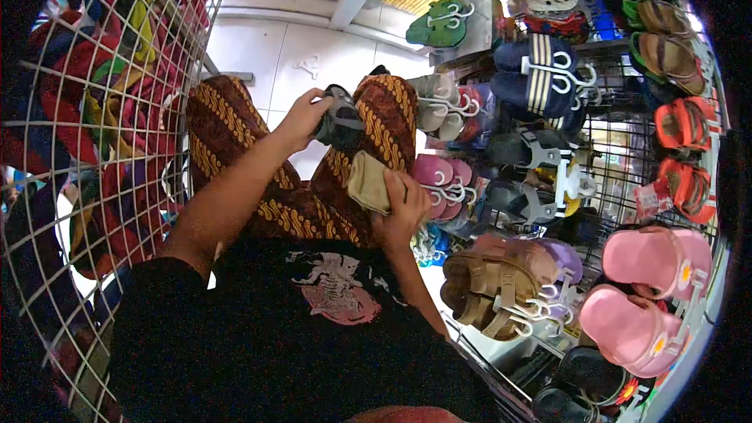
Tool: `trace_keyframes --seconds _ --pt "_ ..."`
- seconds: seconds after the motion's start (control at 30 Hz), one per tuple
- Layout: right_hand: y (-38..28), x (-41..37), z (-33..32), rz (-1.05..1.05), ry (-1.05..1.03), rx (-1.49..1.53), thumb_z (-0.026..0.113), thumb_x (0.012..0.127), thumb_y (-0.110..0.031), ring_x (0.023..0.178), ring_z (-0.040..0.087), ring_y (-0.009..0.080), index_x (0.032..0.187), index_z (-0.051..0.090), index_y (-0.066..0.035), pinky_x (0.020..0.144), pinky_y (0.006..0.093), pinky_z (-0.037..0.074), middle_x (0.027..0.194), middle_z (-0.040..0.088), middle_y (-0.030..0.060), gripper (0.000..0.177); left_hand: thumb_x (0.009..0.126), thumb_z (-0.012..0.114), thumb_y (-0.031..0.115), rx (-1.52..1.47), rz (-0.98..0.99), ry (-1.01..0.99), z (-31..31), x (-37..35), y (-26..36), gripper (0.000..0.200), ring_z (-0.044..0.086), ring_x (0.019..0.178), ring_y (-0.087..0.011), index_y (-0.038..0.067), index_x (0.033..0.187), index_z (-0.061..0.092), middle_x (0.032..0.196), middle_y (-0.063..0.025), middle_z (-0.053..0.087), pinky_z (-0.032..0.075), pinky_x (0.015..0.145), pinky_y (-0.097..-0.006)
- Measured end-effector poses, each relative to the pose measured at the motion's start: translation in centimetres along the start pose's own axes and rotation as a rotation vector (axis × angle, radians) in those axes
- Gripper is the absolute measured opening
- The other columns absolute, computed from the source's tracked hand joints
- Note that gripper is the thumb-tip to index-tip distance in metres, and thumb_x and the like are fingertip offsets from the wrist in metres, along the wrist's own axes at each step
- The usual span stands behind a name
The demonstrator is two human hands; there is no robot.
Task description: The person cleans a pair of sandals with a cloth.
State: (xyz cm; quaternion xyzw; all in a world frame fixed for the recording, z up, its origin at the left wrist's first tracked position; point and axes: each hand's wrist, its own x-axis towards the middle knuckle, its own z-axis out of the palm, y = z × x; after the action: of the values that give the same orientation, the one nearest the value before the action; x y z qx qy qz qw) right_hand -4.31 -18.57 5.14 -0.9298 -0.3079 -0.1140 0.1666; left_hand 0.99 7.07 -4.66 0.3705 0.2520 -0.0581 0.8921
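Observation:
Near the centre, my left hand (304, 121) is closed on a dark grey and black shoe (340, 119), held above the gap between my knees. Lower and to the right, my right hand (406, 207) grips a folded beige cloth (369, 182) over my thigh. The cloth and the shoe are apart. Under both hands is brown and yellow patterned fabric (298, 215) covering my legs.
A wire grid (59, 124) holding colourful items stands at the left. Sandals on white hangers fill the right, among them pink clogs (624, 327), brown sandals (489, 286), striped navy slides (525, 78) and a green pair (440, 23). White floor tiles (258, 47) show ahead.

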Motion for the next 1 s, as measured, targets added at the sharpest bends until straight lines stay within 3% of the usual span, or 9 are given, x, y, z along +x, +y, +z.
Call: trace_keyframes --seconds 0.03,0.17,0.3,0.4,0.53,0.67,0.8,0.93,1.0 --pt "0.1 0.3 0.5 -0.010 0.023 0.008 0.071 0.055 -0.013 0.109 0.057 0.0308 0.129 0.063 -0.020 0.095 0.0476 0.035 0.116 0.060 0.0106 0.075 0.095 0.060 0.015 0.018 0.014 0.001 0.2 0.1 -0.6 0.016 0.065 0.074 -0.0149 0.004 0.106 0.055 0.090 -0.0090 0.064 0.054 0.060 -0.0312" --pt "0.6 0.8 1.7 -0.028 0.005 -0.024 0.074 0.055 -0.015 0.113 0.054 0.0293 0.134 0.060 -0.025 0.098 0.0483 0.033 0.121 0.059 0.0075 0.082 0.094 0.061 0.014 0.144 -0.008 -0.034 0.8 0.0 -1.9 0.014 0.061 0.073 -0.0131 0.004 0.102 0.055 0.089 -0.0079 0.063 0.051 0.062 -0.0291" --pt "0.2 1.5 1.3 0.014 -0.155 -0.107 0.077 0.053 -0.010 0.119 0.049 0.0285 0.134 0.060 -0.026 0.104 0.0495 0.028 0.125 0.056 0.0055 0.084 0.095 0.059 0.010 0.019 -0.106 0.095 2.1 -1.1 -0.9 0.011 0.060 0.072 -0.0120 0.007 0.099 0.049 0.088 -0.0056 0.060 0.050 0.060 -0.0284" --pt "-0.3 1.7 1.5 0.092 -0.134 -0.089 0.077 0.052 -0.009 0.119 0.049 0.0297 0.135 0.059 -0.026 0.104 0.0498 0.027 0.125 0.055 0.0060 0.086 0.096 0.058 0.010 0.252 -0.022 -0.004 2.8 -2.3 0.2 0.014 0.059 0.071 -0.0114 0.007 0.099 0.045 0.087 -0.0047 0.059 0.049 0.058 -0.0279" --pt "-0.6 2.1 1.1 0.192 -0.123 -0.068 0.075 0.052 -0.008 0.121 0.048 0.0298 0.136 0.058 -0.023 0.104 0.0499 0.027 0.126 0.054 0.0066 0.087 0.095 0.058 0.008 0.331 0.099 -0.121 2.0 -1.2 -1.6 0.017 0.057 0.079 -0.0098 0.010 0.102 0.042 0.092 -0.0047 0.058 0.049 0.062 -0.0275" --pt "0.7 2.2 1.4 0.187 -0.172 -0.020 0.074 0.054 -0.012 0.120 0.048 0.0296 0.135 0.059 -0.024 0.104 0.0486 0.028 0.125 0.053 0.0069 0.083 0.096 0.057 0.010 -0.022 -0.143 -0.182 2.7 -1.4 1.0 0.016 0.059 0.083 -0.0107 0.012 0.104 0.043 0.097 -0.0039 0.057 0.053 0.068 -0.0296" --pt "1.1 2.1 1.6 0.178 -0.176 0.005 0.076 0.053 -0.013 0.119 0.048 0.0298 0.133 0.060 -0.026 0.104 0.0488 0.028 0.124 0.053 0.0069 0.083 0.098 0.061 0.022 0.041 -0.060 -0.210 2.6 -0.2 0.2 0.020 0.061 0.085 -0.0111 0.011 0.104 0.046 0.096 -0.0035 0.057 0.054 0.070 -0.0283" --pt "0.9 2.3 1.6 0.126 -0.186 -0.047 0.077 0.052 -0.013 0.118 0.048 0.0299 0.133 0.061 -0.028 0.104 0.0488 0.028 0.124 0.054 0.0067 0.083 0.097 0.064 0.027 0.230 -0.016 -0.066 2.9 -0.2 -0.2 0.025 0.062 0.078 -0.0111 0.009 0.104 0.048 0.092 -0.0035 0.061 0.054 0.065 -0.0275" --pt "0.9 2.5 1.3 0.141 -0.221 -0.042 0.078 0.053 -0.014 0.118 0.047 0.0298 0.132 0.061 -0.028 0.104 0.0489 0.028 0.125 0.053 0.0064 0.083 0.096 0.066 0.025 0.081 0.001 -0.003 3.1 -0.3 -0.4 0.024 0.062 0.077 -0.0107 0.008 0.098 0.050 0.089 -0.0036 0.062 0.054 0.063 -0.0275"
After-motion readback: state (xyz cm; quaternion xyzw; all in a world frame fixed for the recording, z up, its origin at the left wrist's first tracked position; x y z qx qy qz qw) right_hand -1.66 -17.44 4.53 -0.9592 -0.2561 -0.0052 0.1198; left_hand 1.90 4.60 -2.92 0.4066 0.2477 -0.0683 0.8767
